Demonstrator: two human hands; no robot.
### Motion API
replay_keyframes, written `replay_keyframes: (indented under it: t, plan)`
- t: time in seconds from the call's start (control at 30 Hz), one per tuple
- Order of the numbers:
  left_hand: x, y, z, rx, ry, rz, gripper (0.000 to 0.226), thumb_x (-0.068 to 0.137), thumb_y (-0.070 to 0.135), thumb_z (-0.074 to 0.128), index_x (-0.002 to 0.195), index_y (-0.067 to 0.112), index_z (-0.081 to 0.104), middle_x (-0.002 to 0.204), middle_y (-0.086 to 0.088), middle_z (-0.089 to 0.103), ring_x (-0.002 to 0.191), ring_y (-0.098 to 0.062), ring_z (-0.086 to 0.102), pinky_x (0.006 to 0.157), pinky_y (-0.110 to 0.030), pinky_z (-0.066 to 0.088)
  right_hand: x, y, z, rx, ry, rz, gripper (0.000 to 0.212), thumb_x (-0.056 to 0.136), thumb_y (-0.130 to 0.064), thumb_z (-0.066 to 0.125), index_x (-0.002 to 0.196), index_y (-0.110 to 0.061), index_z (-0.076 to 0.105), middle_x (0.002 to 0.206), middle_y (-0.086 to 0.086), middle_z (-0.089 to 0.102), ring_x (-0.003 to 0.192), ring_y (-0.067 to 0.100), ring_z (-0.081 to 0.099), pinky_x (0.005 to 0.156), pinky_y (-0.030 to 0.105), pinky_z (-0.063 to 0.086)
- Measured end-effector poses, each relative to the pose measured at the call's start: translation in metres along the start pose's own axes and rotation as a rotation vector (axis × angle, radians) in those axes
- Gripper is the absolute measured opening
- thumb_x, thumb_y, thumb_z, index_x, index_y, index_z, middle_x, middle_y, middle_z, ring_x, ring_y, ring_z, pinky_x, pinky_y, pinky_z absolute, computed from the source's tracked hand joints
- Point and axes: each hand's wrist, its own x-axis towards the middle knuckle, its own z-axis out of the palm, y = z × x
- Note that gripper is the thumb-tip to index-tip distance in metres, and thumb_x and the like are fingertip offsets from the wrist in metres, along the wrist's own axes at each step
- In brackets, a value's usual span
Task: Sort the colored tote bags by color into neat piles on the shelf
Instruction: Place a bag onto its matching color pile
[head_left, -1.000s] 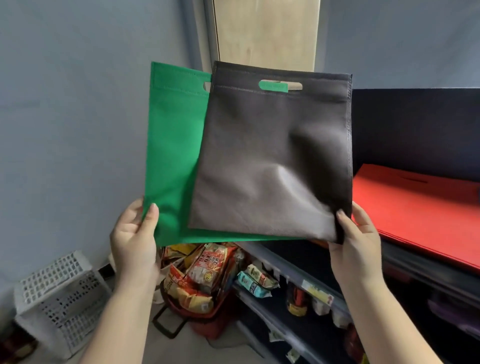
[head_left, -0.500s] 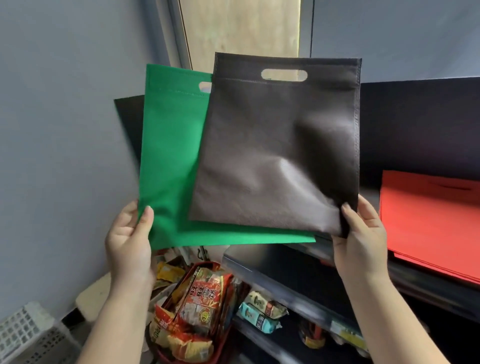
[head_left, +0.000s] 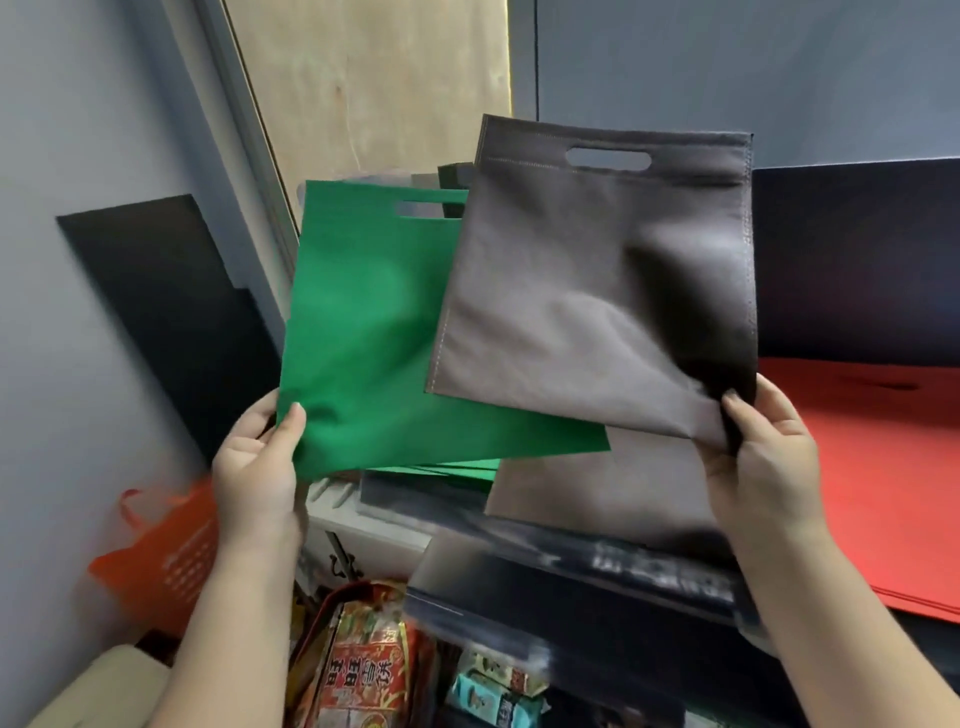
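Left hand pinches the lower left corner of the green tote bag, thumb on its front face. Right hand pinches the lower right corner of the brown tote bag. Both bags are held upright in the air above the shelf, the brown one overlapping the green. Below them lie a green pile, a brown pile and, to the right, a red pile. Risk: a single-corner grip leaves each bag limp; it may fold or land skewed, or on the neighbouring colour's pile.
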Motion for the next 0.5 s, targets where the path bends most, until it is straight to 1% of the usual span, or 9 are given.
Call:
replay_keyframes:
  t: [0.07, 0.1, 0.17, 0.2, 0.27, 0.33, 0.37, 0.43, 0.5]
  plan:
    - [0.021, -0.01, 0.001, 0.021, -0.046, -0.055, 0.022, 0.091, 0.007, 0.058, 0.089, 0.026, 0.07, 0.08, 0.007, 0.074, 0.075, -0.009, 0.071, 0.068, -0.025, 0.059, 0.002, 0.006, 0.006, -0.018, 0.023, -0.033, 0.03, 0.096, 0.003, 0.042, 0.096, -0.019, 0.062, 0.073, -0.012, 0.07, 0.067, -0.001, 0.064, 0.057, 0.013, 0.051]
    - [0.031, -0.015, 0.001, 0.021, -0.071, -0.086, 0.022, 0.091, 0.006, 0.058, 0.09, 0.025, 0.069, 0.078, 0.007, 0.074, 0.073, -0.009, 0.07, 0.066, -0.024, 0.059, 0.002, 0.009, 0.008, -0.022, 0.036, -0.048, 0.031, 0.096, 0.004, 0.041, 0.095, -0.019, 0.062, 0.072, -0.012, 0.07, 0.066, -0.001, 0.064, 0.056, 0.013, 0.051]
    - [0.052, -0.026, -0.001, 0.026, -0.128, -0.148, 0.023, 0.091, 0.004, 0.056, 0.09, 0.023, 0.068, 0.075, 0.007, 0.074, 0.068, -0.008, 0.07, 0.061, -0.022, 0.058, 0.002, 0.016, 0.014, -0.025, 0.068, -0.078, 0.032, 0.096, 0.004, 0.041, 0.094, -0.019, 0.062, 0.073, -0.012, 0.071, 0.067, -0.001, 0.064, 0.057, 0.013, 0.051]
    - [0.063, -0.032, -0.004, 0.039, -0.155, -0.172, 0.023, 0.091, 0.003, 0.056, 0.09, 0.022, 0.067, 0.074, 0.007, 0.074, 0.067, -0.008, 0.069, 0.062, -0.022, 0.058, 0.001, 0.019, 0.017, -0.026, 0.081, -0.094, 0.032, 0.096, 0.004, 0.041, 0.094, -0.019, 0.062, 0.073, -0.011, 0.071, 0.068, 0.0, 0.065, 0.058, 0.014, 0.052]
    - [0.082, -0.044, -0.012, 0.087, -0.198, -0.202, 0.022, 0.091, 0.002, 0.056, 0.092, 0.02, 0.067, 0.073, 0.007, 0.073, 0.066, -0.007, 0.069, 0.064, -0.022, 0.058, 0.0, 0.027, 0.024, -0.034, 0.096, -0.113, 0.032, 0.096, 0.004, 0.041, 0.093, -0.019, 0.064, 0.073, -0.011, 0.071, 0.069, 0.0, 0.065, 0.058, 0.014, 0.052]
    - [0.1, -0.057, -0.023, 0.15, -0.222, -0.205, 0.02, 0.091, 0.002, 0.056, 0.096, 0.018, 0.067, 0.073, 0.007, 0.073, 0.065, -0.006, 0.068, 0.061, -0.02, 0.057, -0.001, 0.036, 0.031, -0.044, 0.11, -0.12, 0.038, 0.096, 0.003, 0.041, 0.087, -0.019, 0.07, 0.074, -0.011, 0.071, 0.068, 0.001, 0.065, 0.056, 0.015, 0.052]
    - [0.107, -0.064, -0.028, 0.181, -0.233, -0.202, 0.02, 0.091, 0.001, 0.057, 0.097, 0.018, 0.066, 0.076, 0.006, 0.072, 0.065, -0.006, 0.068, 0.058, -0.018, 0.056, -0.002, 0.04, 0.035, -0.049, 0.119, -0.121, 0.043, 0.096, 0.003, 0.04, 0.082, -0.021, 0.074, 0.074, -0.01, 0.071, 0.068, 0.001, 0.065, 0.055, 0.015, 0.052]
    - [0.116, -0.077, -0.034, 0.255, -0.26, -0.211, 0.019, 0.091, -0.001, 0.056, 0.096, 0.015, 0.065, 0.086, -0.006, 0.07, 0.066, -0.008, 0.066, 0.055, -0.013, 0.052, -0.004, 0.048, 0.039, -0.062, 0.141, -0.128, 0.049, 0.096, 0.003, 0.04, 0.077, -0.025, 0.076, 0.073, -0.01, 0.071, 0.068, 0.0, 0.065, 0.055, 0.014, 0.051]
    - [0.122, -0.085, -0.036, 0.37, -0.3, -0.208, 0.016, 0.09, -0.001, 0.058, 0.099, 0.01, 0.064, 0.097, -0.014, 0.068, 0.072, -0.013, 0.062, 0.054, -0.009, 0.05, -0.007, 0.055, 0.043, -0.074, 0.164, -0.137, 0.04, 0.096, 0.002, 0.039, 0.086, -0.02, 0.071, 0.074, -0.01, 0.071, 0.069, 0.001, 0.065, 0.055, 0.014, 0.051]
